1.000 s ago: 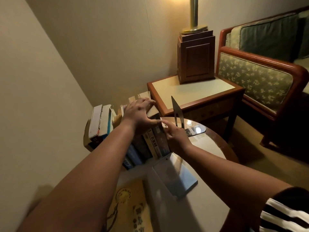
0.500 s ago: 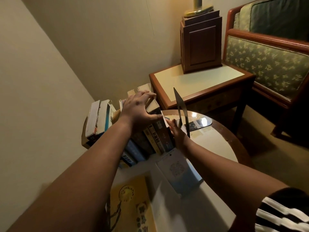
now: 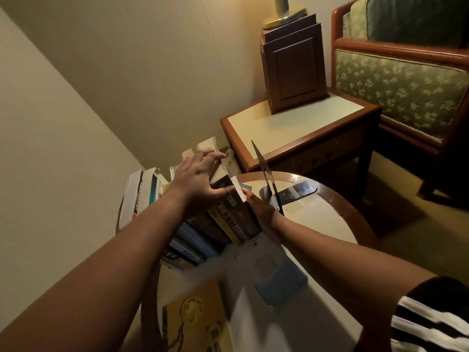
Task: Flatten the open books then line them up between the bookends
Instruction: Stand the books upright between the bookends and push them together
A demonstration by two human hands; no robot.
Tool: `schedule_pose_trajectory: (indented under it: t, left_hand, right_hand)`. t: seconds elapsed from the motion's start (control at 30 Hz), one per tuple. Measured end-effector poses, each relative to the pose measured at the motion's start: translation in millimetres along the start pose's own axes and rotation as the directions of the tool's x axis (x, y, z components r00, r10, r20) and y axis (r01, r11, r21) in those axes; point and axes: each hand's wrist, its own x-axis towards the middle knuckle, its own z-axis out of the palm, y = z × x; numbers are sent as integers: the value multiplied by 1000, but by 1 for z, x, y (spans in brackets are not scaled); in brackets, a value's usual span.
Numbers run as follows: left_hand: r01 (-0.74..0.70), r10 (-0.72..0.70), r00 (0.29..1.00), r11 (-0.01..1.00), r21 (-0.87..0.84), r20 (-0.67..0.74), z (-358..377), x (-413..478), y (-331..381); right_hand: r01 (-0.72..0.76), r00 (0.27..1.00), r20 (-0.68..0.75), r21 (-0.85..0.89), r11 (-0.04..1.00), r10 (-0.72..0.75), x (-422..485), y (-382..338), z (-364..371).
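Lamp base point(image 3: 294, 72), seemingly, on side table point(image 3: 291, 128) beside armchair point(image 3: 396, 90).

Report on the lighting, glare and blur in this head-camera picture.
Head view: dim, warm light, brightest on the wall beside the lamp at top; glare glints on the round table at its glossy rim by the bookend; the yellow book and pale blue book near the bottom edge are smeared with blur, while the row of books under the left hand is sharper.
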Motion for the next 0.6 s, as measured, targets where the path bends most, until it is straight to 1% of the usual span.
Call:
schedule_pose_trajectory:
  t: [0.07, 0.13, 0.17, 0.2, 0.27, 0.33, 0.4, 0.47, 0.53, 0.6]
  left_hand:
    - [2, -2, 1000, 1000, -10, -7, 0, -1, -1]
    - [7, -7, 1000, 1000, -7, -2, -1, -1, 0]
    - [11, -11, 1000, 1000, -11, 2, -3, -1, 1]
    - [17, -17, 1000, 1000, -16, 4, -3, -1, 1]
    - [28, -28, 1000, 999, -27, -5, -4, -3, 3]
    - [33, -34, 999, 999, -34, -20, -4, -5, 5]
    - [39, -40, 999, 998, -39, -27, -3, -6, 5]
    - [49, -50, 999, 998, -45, -21, -4, -7, 6]
    - [53, -54, 998, 997, -51, -20, -4, -6, 6]
    - [53, -55, 998, 997, -55, -22, -4, -7, 7]
  right_hand:
    - [76, 996, 50, -152, 986, -69, 14, 14, -6]
    - [161, 987, 66, -294, 942, -148, 16, 9, -12]
    - [176, 984, 43, -279, 944, -171, 7, -3, -13]
    - [139, 990, 25, -199, 970, -137, 2, -8, -12]
    - [18, 1000, 12, 12, 1000, -18, -6, -11, -9]
    - [-40, 999, -17, 121, 992, 43, -8, -2, -11]
    - [-77, 997, -13, 181, 980, 80, -12, 3, -13]
    - [-104, 995, 9, 172, 980, 104, -17, 1, -16]
    - [-86, 996, 7, 161, 983, 86, -25, -4, -18]
    - [-64, 997, -31, 163, 985, 70, -33, -7, -21]
